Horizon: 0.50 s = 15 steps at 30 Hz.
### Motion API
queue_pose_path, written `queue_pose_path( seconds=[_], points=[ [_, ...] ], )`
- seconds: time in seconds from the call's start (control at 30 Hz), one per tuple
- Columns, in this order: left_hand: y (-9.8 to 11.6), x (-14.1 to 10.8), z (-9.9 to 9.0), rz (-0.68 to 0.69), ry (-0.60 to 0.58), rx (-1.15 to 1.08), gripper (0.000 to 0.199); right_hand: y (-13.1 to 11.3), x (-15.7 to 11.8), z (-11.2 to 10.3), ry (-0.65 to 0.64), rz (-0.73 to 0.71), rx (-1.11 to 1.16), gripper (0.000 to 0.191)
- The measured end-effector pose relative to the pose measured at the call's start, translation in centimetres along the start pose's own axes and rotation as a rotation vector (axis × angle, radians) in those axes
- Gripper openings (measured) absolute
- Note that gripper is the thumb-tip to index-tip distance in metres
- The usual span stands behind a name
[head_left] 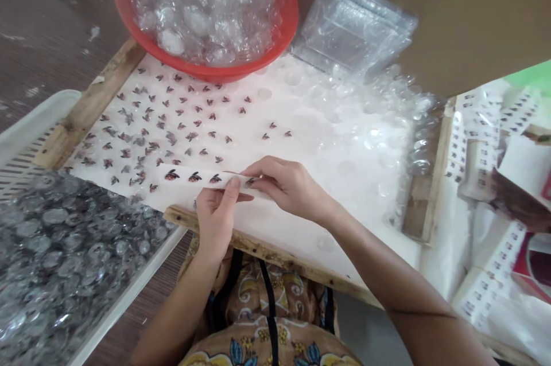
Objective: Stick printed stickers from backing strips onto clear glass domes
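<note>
A white strip of stickers printed with small dark-and-red figures is stretched between my hands above the white work board. My left hand pinches it from below, thumb on top near the middle. At the strip's right end, the thumb and fingers of my right hand are closed over one printed figure. Beyond my hands, many small clear round pieces bearing the same figure lie spread over the left of the board. Plain clear round pieces crowd its right and far side.
A red basin heaped with clear pieces stands at the board's far edge, beside clear plastic bags. At left is a white crate full of clear pieces. Wooden rails edge the board. More sticker strips lie at right.
</note>
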<state>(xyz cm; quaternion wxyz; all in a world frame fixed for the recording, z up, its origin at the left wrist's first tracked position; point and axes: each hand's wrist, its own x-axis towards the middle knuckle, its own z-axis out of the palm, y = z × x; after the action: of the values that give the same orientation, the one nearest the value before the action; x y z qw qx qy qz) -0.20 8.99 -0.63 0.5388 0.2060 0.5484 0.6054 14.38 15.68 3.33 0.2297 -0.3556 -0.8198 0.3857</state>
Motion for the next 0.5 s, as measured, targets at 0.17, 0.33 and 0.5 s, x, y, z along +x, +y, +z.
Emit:
queue_pose_path(
  seconds=[0.17, 0.33, 0.5],
  points=[
    [0.3, -0.2, 0.2, -0.024, 0.018, -0.028, 0.027, -0.1, -0.6, 1.0, 0.176, -0.068, -0.141, 0.014],
    [0.4, -0.2, 0.2, -0.028, 0.029, -0.020, 0.026, -0.5, -1.0, 1.2, 0.232, -0.124, -0.149, 0.016],
    [0.3, -0.2, 0.2, -0.033, 0.034, -0.006, 0.024, 1.4, -0.7, -3.0, 0.621, 0.167, -0.072, 0.006]
  ],
)
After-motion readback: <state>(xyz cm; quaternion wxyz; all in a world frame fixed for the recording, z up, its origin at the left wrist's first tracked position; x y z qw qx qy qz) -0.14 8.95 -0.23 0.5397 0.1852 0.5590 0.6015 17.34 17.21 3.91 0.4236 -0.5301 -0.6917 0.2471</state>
